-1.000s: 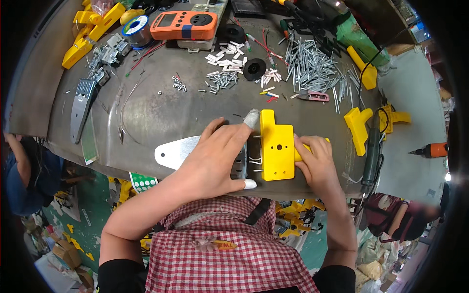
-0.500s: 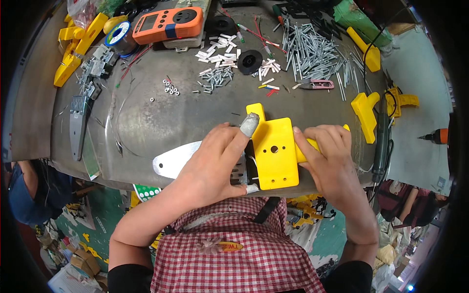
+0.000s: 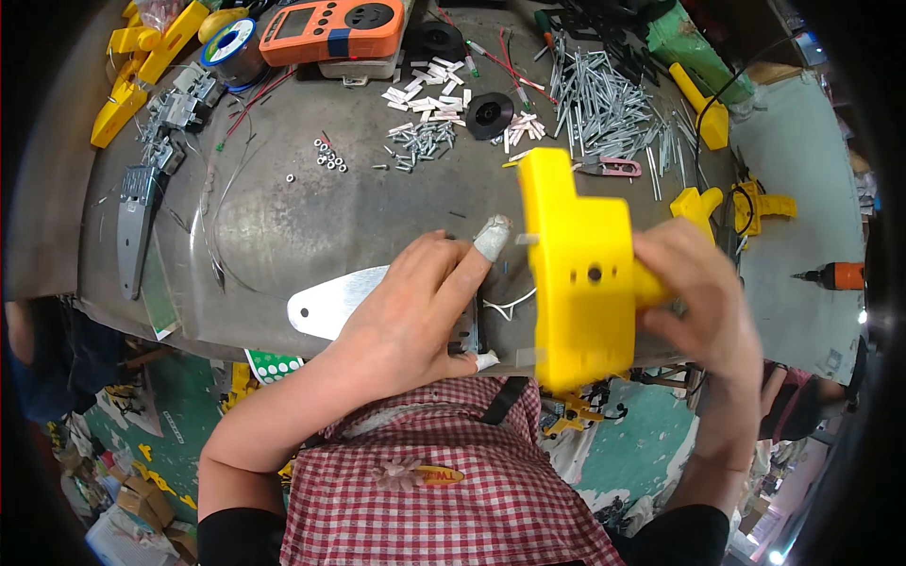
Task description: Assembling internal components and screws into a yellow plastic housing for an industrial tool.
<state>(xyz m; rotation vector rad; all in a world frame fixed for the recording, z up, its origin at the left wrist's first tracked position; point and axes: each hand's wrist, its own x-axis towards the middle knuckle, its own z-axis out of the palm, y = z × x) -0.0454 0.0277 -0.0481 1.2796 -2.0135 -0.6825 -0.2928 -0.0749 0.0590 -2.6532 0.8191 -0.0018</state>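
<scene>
My right hand (image 3: 703,297) is closed around the knob-like side part of a yellow plastic housing (image 3: 590,292) with small holes, raised and blurred by motion. With thumb and forefinger spread across its width, my left hand (image 3: 406,311) grips a silver metal plate (image 3: 330,304); the plate's rounded end with one hole sticks out to the left. Pale wrappings cover the tips of the left thumb and forefinger. A white wire (image 3: 512,304) shows in the gap between plate and housing. My palm hides much of the plate.
Small screws (image 3: 420,143), nuts (image 3: 330,156), white pieces (image 3: 439,92) and long metal rods (image 3: 604,104) lie at the back. An orange meter (image 3: 330,33) and a solder spool (image 3: 234,55) stand far left. More yellow parts (image 3: 696,208) and a screwdriver (image 3: 835,275) are on the right.
My right hand has pulled the yellow housing right and upward, away from the metal plate. A gap with the white wire now shows between them. My left hand stays nearly in place.
</scene>
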